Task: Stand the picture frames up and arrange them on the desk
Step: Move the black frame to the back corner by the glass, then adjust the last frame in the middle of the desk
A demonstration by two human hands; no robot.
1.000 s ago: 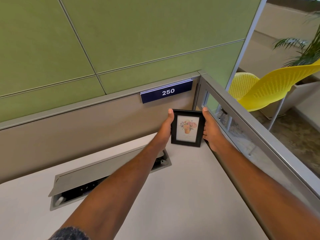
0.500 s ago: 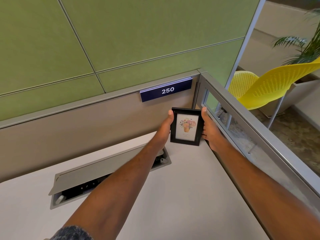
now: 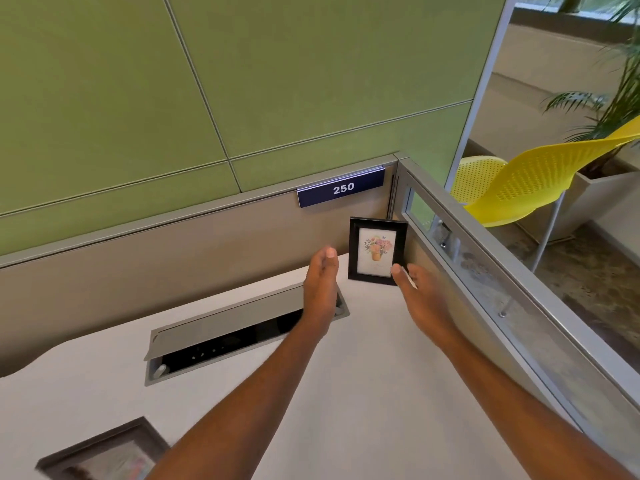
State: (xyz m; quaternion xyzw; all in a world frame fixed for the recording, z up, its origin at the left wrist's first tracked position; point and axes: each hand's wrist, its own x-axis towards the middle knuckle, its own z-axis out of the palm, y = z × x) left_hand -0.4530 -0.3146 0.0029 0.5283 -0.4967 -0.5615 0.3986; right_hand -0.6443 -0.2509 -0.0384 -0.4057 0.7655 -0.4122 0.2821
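Observation:
A small black picture frame (image 3: 376, 251) with a flower-pot print stands upright in the far right corner of the white desk (image 3: 363, 375). My left hand (image 3: 321, 285) hovers just left of it, fingers apart, holding nothing. My right hand (image 3: 417, 296) is just below and right of the frame, open, its thumb tip overlapping the frame's lower right corner; contact cannot be told. A second, dark brown picture frame (image 3: 104, 455) lies flat at the near left desk edge, partly cut off.
A grey cable hatch (image 3: 225, 327) with its lid raised is sunk into the desk behind my left forearm. A beige and green partition with a blue "250" sign (image 3: 341, 188) backs the desk. A glass side screen (image 3: 502, 289) bounds the right; a yellow chair (image 3: 526, 181) stands beyond.
Both hands have let go of the black frame and drawn back toward me; the frame now stands on its own. The view has tilted down, revealing the brown frame at the near left.

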